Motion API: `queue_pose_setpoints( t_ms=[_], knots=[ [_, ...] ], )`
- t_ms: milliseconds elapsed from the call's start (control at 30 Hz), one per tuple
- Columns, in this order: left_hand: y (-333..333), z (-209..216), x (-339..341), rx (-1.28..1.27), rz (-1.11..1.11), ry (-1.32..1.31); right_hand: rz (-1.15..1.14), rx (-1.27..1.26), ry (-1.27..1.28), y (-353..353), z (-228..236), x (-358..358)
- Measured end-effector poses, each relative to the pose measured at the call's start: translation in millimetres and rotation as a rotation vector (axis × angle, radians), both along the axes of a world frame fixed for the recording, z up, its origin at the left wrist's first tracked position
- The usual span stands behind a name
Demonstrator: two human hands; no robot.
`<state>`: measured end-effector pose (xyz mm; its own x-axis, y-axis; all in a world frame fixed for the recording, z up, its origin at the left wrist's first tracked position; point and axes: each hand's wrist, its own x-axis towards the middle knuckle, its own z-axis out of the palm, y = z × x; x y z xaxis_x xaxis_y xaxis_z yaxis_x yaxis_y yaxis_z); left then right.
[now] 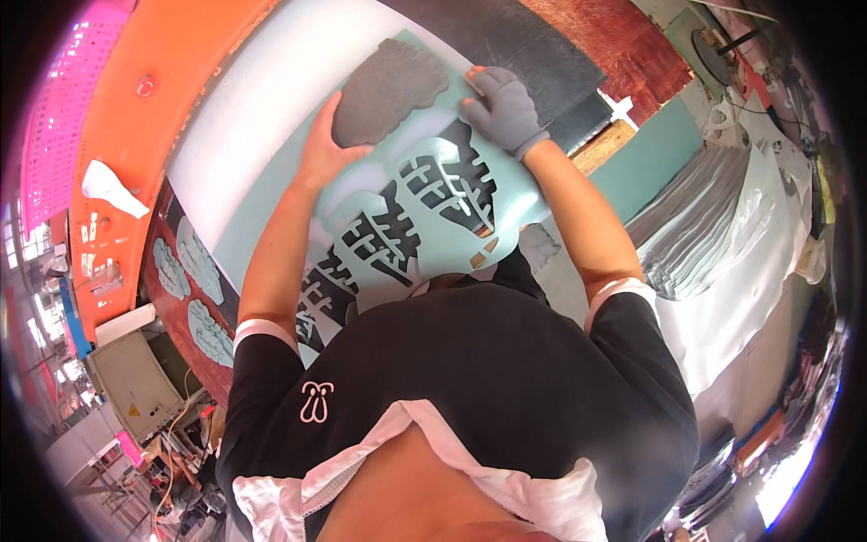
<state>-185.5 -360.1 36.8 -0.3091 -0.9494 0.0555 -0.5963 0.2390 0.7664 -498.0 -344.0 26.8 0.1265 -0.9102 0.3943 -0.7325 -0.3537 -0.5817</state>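
A pale teal sheet [370, 170] with several dark, branching cut-out openings lies across the work surface in front of me. On its far part rests a grey, wavy-edged flat piece [390, 88]. My left hand [327, 149] is bare and lies against the left edge of that piece, thumb and forefinger spread apart around its near corner. At the sheet's right edge is my right hand [508, 110], in a grey glove with bare fingertips. Its thumb and fingers are apart and touch the sheet, to the right of the grey piece.
An orange machine panel [135, 117] with a red button stands at the left, beside a pink perforated basket [72, 108]. Patterned teal pieces [197, 257] lie on a dark red board at left. A stack of grey sheets [691, 221] is at right. A black slab [524, 50] lies beyond.
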Motion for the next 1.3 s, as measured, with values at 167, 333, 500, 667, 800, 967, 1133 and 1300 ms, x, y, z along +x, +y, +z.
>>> queue_pose_setpoints(
  t_ms=[167,333,500,667,800,967,1133,1300],
  knots=[
    [2.2,1.9,-2.0,-0.055,-0.006,-0.087,0.083,-0.085,0.100,-13.1,-5.0,16.6],
    [-0.1,2.4,-0.5,-0.118,-0.059,-0.175,0.115,-0.138,0.071,-20.8,-7.5,18.8],
    [3.0,10.2,-1.4,-0.066,-0.047,-0.200,0.119,-0.094,0.094,-16.3,-1.0,21.0],
    [-22.5,24.3,-0.8,0.151,-0.049,0.115,0.149,-0.131,0.088,-16.2,7.4,24.7],
    [-77.2,23.5,-24.0,0.180,-0.070,0.114,0.144,-0.116,0.127,-16.3,8.7,27.3],
    [-110.6,25.7,-42.3,0.230,-0.186,-0.198,0.161,-0.084,0.127,-16.3,9.1,30.5],
    [-102.5,29.8,-41.3,0.206,-0.131,-0.155,0.141,-0.036,0.123,-17.2,15.0,38.7],
    [-95.3,27.3,-43.6,0.162,-0.099,-0.164,0.078,-0.009,0.150,-13.9,18.2,47.6]
  ],
)
